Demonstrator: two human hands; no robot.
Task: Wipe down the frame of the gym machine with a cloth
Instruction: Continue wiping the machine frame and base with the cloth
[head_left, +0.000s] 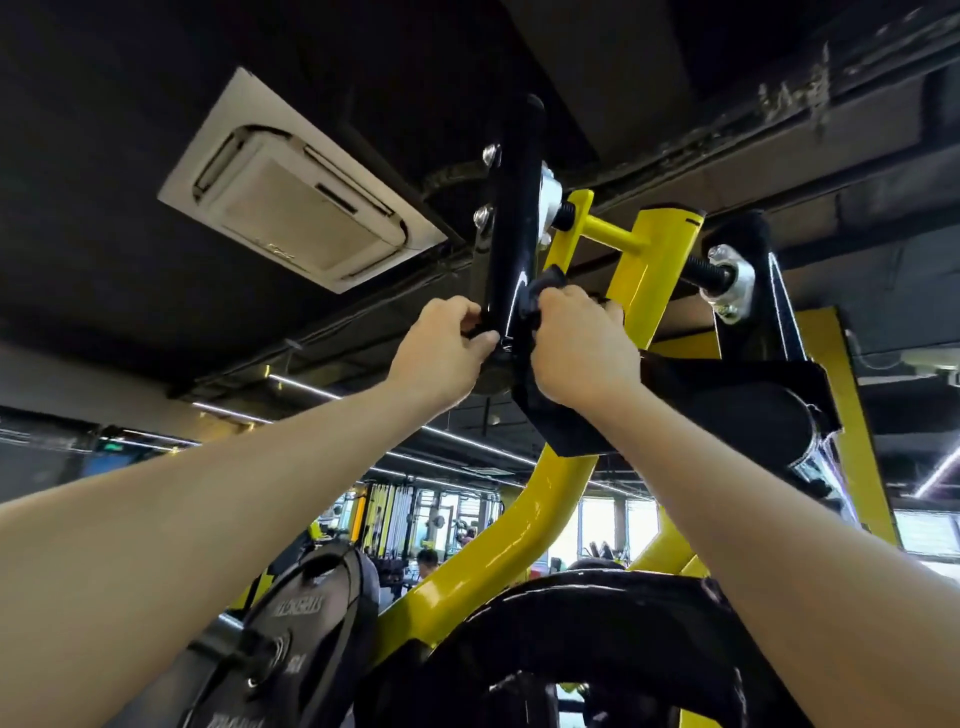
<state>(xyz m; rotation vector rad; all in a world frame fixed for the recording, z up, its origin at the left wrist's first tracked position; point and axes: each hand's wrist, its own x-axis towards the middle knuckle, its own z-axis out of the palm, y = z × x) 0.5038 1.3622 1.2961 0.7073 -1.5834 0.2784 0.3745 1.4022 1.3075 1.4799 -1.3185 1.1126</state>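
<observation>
Black rubber, nearest: two weight plates (291, 639) sat loaded low in view, under both raised forearms.
Yellow steel, next: a curved frame arm (524, 519) rose from behind the plates toward the hands.
Left hand: the left hand (441, 353) was closed on the black upright tube (511, 234), fingers curled round its left side; a dark strip showed under the fingertips, probably an end of the cloth, though I could not be sure.
Right hand: the right hand (576, 348) was clenched on a bunched dark cloth (543, 293), pressing it against the right side of the same tube.
Cloth position: it was high on the machine, between the black tube and the yellow strut (647, 275), just beside the tube's glossy face.
Step, as judged: both hands seemed to be working the cloth around the tube, so the upper frame was being wiped.
Above the hands: bolt heads (485, 215) and a threaded pivot rod (704, 273) stood close by.
Farthest: a ceiling air-conditioning cassette (301, 202) hung overhead.
Risk: cloth snagging on the bolts or thread if dragged upward.
Risk: knuckles getting pinched near the pivot if the plate-loaded arm shifted.
Risk: overhead reach weakening the grip, so the cloth could drop behind the plates.
</observation>
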